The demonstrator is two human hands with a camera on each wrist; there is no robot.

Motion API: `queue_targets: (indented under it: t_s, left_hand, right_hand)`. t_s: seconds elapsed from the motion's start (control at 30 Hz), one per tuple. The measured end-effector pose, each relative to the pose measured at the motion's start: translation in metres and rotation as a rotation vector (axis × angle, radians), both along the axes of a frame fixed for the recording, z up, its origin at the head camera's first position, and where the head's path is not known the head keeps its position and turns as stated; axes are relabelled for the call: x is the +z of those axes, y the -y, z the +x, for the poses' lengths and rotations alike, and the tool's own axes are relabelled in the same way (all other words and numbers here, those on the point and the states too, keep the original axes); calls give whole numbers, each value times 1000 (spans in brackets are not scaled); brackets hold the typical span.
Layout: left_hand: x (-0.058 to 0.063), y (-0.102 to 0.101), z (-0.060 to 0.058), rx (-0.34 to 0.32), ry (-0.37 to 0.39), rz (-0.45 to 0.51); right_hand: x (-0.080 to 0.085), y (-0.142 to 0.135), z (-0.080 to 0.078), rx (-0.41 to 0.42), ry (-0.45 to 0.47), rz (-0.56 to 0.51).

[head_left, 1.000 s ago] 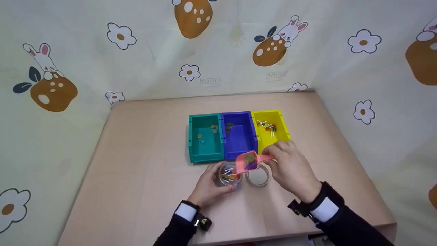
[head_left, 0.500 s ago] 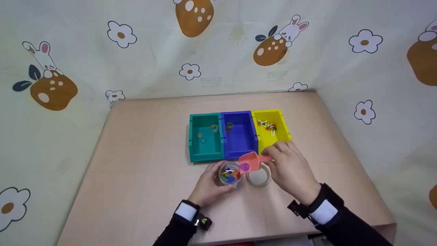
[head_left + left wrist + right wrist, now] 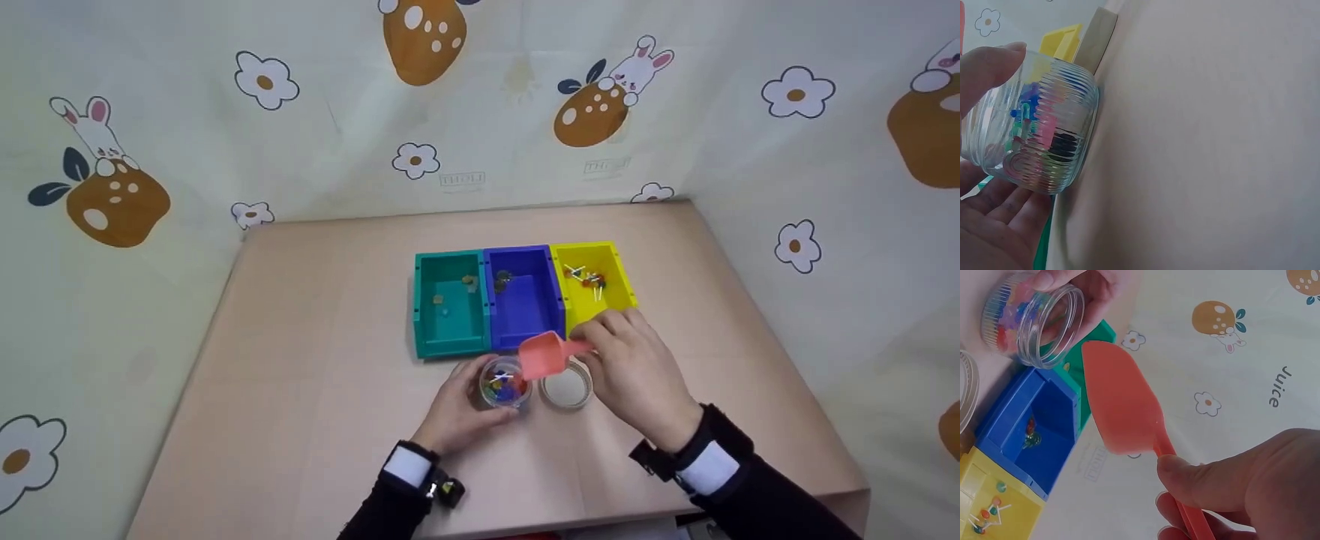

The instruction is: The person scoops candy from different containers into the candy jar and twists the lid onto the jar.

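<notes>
My left hand grips a clear ribbed plastic jar on the table, thumb on one side and fingers on the other. Small colourful pieces lie in the jar, some with white sticks. My right hand pinches the handle of a coral-pink scoop. The scoop's head hangs by the right of the jar's open mouth, and no pieces show in it. In the right wrist view the scoop appears from its smooth side. A round lid lies right of the jar, below the scoop.
Behind the hands stand three joined bins: green, blue and yellow. Green and blue hold a few small pieces; yellow holds several small white-sticked pieces. A patterned cloth wall rises behind the table.
A purple piece and other bits that were in the scoop are gone from it, and the jar's contents look fuller. The scoop tipped toward the jar, then levelled slightly; the left hand stayed still.
</notes>
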State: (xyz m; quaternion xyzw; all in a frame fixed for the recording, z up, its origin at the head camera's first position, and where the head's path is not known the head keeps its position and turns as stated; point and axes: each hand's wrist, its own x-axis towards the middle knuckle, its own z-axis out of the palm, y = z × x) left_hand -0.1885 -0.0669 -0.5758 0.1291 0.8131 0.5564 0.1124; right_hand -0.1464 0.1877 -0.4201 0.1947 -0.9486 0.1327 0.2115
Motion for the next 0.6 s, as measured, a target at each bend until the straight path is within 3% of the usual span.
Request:
queue_targets:
  t_s: [0.23,0.4,0.6]
  left_hand:
    - [3,1,-1,-32,-1,-12]
    - [12,5,-3,-43,18,-12]
    - [31,15,-9,40,-8,30]
  right_hand:
    - [-1,-4,1,-6,8,-21]
    - [3,-4,0,-15,42,-39]
    - [10,-6,-3,-31,63,-94]
